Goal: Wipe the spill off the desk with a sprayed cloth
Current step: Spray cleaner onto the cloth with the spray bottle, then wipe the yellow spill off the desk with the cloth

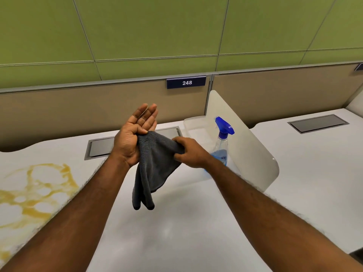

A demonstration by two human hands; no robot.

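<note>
A dark grey cloth (pixel 155 167) hangs above the white desk (pixel 176 232), held between both hands. My left hand (pixel 133 134) is palm up with straight fingers, and its thumb pins one corner of the cloth against the palm. My right hand (pixel 189 153) pinches the cloth's other upper edge. A yellow spill (pixel 37 191) spreads in loops over the desk's left part. A spray bottle (pixel 223 142) with a blue trigger head and blue liquid stands upright behind my right hand.
A white curved divider (pixel 253 154) separates this desk from the neighbouring one on the right. A clear plastic tray (pixel 196 128) sits behind the bottle. Grey cable hatches (pixel 100 147) are set into the desk near the beige partition with the sign 248 (pixel 186 82).
</note>
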